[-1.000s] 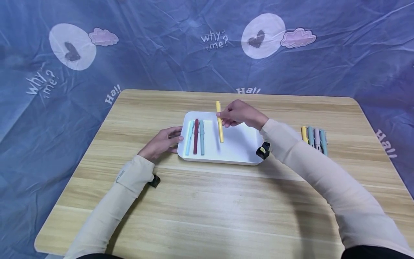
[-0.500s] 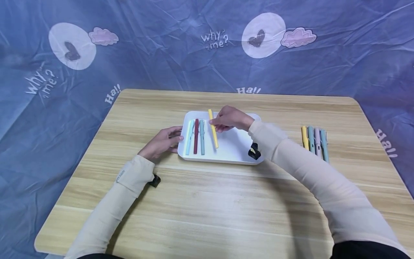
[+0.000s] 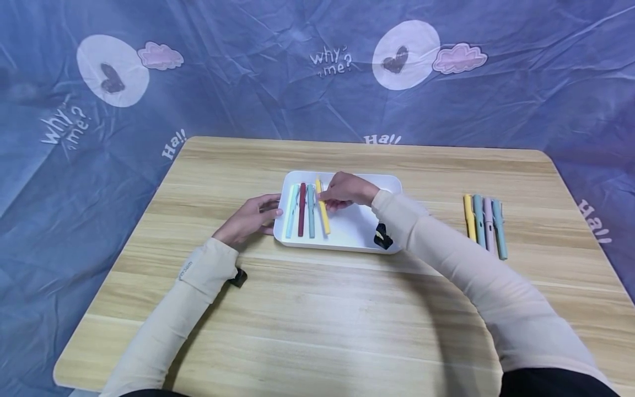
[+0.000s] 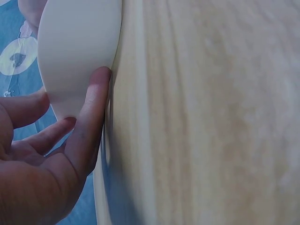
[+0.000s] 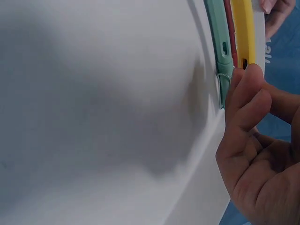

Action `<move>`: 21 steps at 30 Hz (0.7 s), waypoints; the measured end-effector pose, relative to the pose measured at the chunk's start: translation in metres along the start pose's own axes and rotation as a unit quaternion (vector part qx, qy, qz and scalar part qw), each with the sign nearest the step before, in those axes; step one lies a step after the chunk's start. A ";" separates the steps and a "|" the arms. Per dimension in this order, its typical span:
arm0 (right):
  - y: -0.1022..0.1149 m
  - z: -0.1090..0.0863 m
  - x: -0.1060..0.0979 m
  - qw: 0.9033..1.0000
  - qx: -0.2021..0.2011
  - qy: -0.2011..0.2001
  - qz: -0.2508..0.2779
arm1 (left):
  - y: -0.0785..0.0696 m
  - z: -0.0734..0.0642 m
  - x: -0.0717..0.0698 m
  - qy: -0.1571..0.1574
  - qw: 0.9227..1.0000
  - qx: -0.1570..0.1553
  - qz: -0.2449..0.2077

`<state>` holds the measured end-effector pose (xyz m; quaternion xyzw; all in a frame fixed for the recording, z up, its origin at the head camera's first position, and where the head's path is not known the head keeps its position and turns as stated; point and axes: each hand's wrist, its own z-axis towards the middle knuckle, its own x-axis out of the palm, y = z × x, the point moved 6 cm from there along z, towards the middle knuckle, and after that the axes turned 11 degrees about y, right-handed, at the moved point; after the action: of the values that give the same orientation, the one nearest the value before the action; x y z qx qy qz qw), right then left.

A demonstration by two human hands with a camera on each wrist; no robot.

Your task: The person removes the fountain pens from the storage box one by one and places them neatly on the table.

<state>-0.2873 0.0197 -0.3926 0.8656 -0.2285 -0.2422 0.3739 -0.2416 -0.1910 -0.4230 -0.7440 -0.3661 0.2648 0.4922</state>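
Note:
On the table lies a white tray (image 3: pixel 349 231). In its left part, a light blue pen (image 3: pixel 289 223), a dark red pen (image 3: pixel 301 212) and a teal pen (image 3: pixel 311 220) lie side by side. My right hand (image 3: pixel 348 188) pinches a yellow pen (image 3: pixel 324 220) just right of the teal one, its lower end tilted slightly right. The right wrist view shows the yellow pen (image 5: pixel 244 28) at my fingertips, past the teal pen (image 5: pixel 218 28). At the tray's left end my left hand (image 3: pixel 248 218) rests fairly straight fingers on the outer wall, thumb at the rim.
Toward the table's right side, a yellow pen (image 3: pixel 468 215), a teal pen (image 3: pixel 478 220), a lilac pen (image 3: pixel 488 223) and another teal pen (image 3: pixel 499 231) lie in a row. Behind the wooden table (image 3: pixel 307 320) hangs a blue printed cloth (image 3: pixel 248 82).
My right hand has moved left and down toward the viewer with the yellow pen, from mid-tray to beside the teal pen. The left hand has stayed at the tray's end.

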 end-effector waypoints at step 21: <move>-0.012 0.016 0.008 0.998 0.052 0.029 -0.021 | 0.001 0.001 -0.002 0.004 1.000 -0.002 -0.003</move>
<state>-0.2875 0.0139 -0.4134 0.8952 -0.2115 -0.2125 0.3297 -0.2430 -0.1927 -0.4245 -0.7448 -0.3673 0.2594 0.4930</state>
